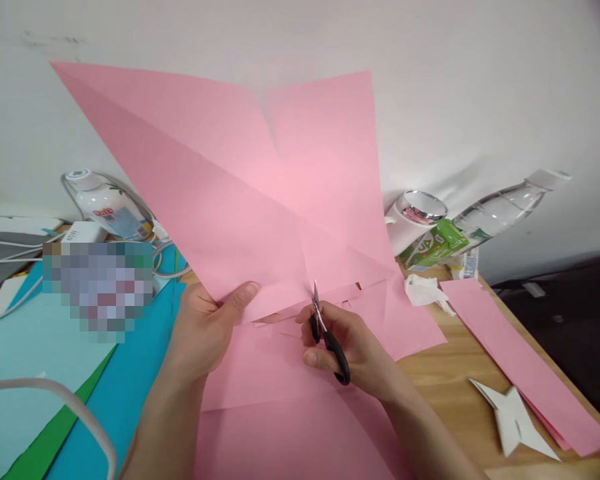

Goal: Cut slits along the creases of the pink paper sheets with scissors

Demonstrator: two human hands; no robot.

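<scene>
Nearest the head camera, a white cable (87, 417) loops across the lower left corner, while more pink paper (290, 427) spreads beneath the forearms on the wooden table (445, 373). Above it the left hand (207, 327) holds up a large pink paper sheet (260, 200), which stands out in front of the wall with its upper edge dipping at the middle. It looks light and thin, stiff enough to stand from one grip yet ready to bend along its diagonal creases; a hard pinch would probably mark it, and a tug could tear it. A flat hold on the lower edge, close beside the blades, should steady it best.

That is roughly how the left hand has it: closed on the lower left edge, thumb flat on the near face, other fingers mostly hidden behind. The right hand (350, 340) is curled around the black handles of the scissors (336, 357), which point upward at the sheet's lower part. Their blades look nearly together; whether paper lies between them I cannot tell.

To the right lie pink paper strips (525, 360), a folded white paper star (513, 420) and a crumpled tissue (425, 291); a clear plastic bottle (505, 210) leans behind. Blue paper (145, 360) lies at left.
</scene>
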